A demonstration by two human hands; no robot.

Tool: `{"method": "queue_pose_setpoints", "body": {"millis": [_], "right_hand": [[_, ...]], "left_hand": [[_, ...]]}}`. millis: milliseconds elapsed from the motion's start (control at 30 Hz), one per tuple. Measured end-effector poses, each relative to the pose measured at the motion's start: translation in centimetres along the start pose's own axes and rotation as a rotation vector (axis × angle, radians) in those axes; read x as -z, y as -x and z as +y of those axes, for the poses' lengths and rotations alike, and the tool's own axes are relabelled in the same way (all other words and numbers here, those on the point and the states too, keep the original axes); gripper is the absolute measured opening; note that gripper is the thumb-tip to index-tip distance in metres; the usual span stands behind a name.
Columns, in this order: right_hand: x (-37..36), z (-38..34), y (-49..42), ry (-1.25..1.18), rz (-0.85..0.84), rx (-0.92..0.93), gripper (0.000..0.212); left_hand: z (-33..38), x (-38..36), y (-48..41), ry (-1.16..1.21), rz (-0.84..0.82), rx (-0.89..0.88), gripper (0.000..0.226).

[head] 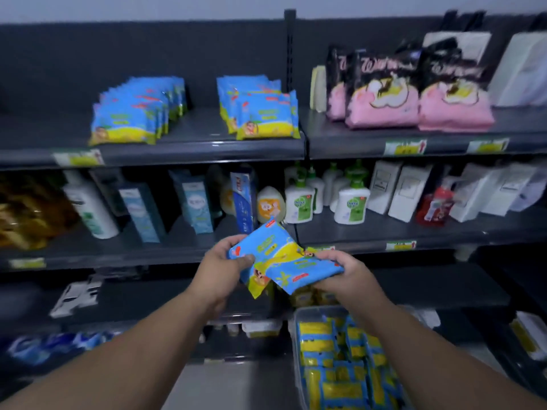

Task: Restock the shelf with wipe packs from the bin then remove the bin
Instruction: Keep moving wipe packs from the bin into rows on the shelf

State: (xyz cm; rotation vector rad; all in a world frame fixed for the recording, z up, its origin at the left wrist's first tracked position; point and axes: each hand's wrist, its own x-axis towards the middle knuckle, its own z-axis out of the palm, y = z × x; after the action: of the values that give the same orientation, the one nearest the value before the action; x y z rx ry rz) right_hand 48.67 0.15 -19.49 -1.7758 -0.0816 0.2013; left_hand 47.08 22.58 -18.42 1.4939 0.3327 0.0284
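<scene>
Dark grey store shelving (pixel 88 54) fills the view in several tiers. On the top shelf (pixel 189 149), at 11 o'clock, two rows of blue-and-yellow wipe packs stand on edge: a left row (pixel 130 119) and a right row (pixel 263 116), set apart with bare shelf between them. The packs in each row are too blurred to count exactly. At 1 o'clock on the same tier sit three pink-and-black bags (pixel 381 96). Three yellow-green price tags (pixel 405 147) show along that shelf's front lip. One tier down, from 12 toward 1 o'clock, stand white pump bottles (pixel 352 202) with green labels, two clear in front and more blurred behind, and white boxes (pixel 410 190) follow toward 2 o'clock.

Near the centre, two hands hold two wipe packs, one each. The left hand (pixel 223 266) grips the first pack (pixel 268 247) by its left edge, thumb curled across its face and fingers behind it. The right hand (pixel 340 272) grips the second pack (pixel 307 269) by its right end, fingers curled round it. The two packs overlap where they meet.

At 5 o'clock one clear plastic bin (pixel 297 329) sits low, under the right forearm, packed with many more binned packs (pixel 340 389) standing on edge, too many and too blurred to count
</scene>
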Motion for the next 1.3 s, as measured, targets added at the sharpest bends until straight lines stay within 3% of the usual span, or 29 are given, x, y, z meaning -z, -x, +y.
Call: {"method": "queue_pose_setpoints", "body": {"millis": [133,333,433,533,767,900,1000,1167,1300], "right_hand": [[-3.8,-4.8,0.3,-0.163,-0.232,-0.078,0.043],[-11.2,-12.1,-0.3,-0.442,-0.371,-0.053,0.043],[-15.0,-15.3,-0.4,-0.475,-0.399,-0.035,0.050],[-20.8,-18.4,-0.9,-0.387,-0.371,-0.001,0.073],[-31.9,-24.9,-3.1,-0.370,-0.300,0.064,0.095],[-36.7,-26.8,-3.3,-0.437,-0.304,-0.063,0.039],[-39.3,-27.9,-3.8,-0.516,-0.329,-0.165,0.018],[-41.3,-30.2,-7.2,-0.611,-0.333,-0.241,0.012],[-41.5,-31.8,-11.5,-0.506,-0.389,-0.177,0.013]], "left_hand": [[4.6,4.6,1.8,0.015,0.082,-0.084,0.028],[9.6,13.8,3.7,-0.028,0.201,-0.154,0.026],[11.3,18.5,4.3,-0.042,0.217,-0.151,0.026],[13.2,24.4,4.7,-0.048,0.229,-0.179,0.027],[17.0,35.6,4.5,-0.061,0.273,-0.271,0.027],[18.4,39.2,3.7,-0.041,0.249,-0.289,0.026],[19.3,40.9,2.5,-0.044,0.240,-0.296,0.028],[21.1,42.4,-0.8,-0.036,0.218,-0.310,0.029],[23.0,43.3,-4.7,-0.123,0.228,-0.339,0.031]]}}
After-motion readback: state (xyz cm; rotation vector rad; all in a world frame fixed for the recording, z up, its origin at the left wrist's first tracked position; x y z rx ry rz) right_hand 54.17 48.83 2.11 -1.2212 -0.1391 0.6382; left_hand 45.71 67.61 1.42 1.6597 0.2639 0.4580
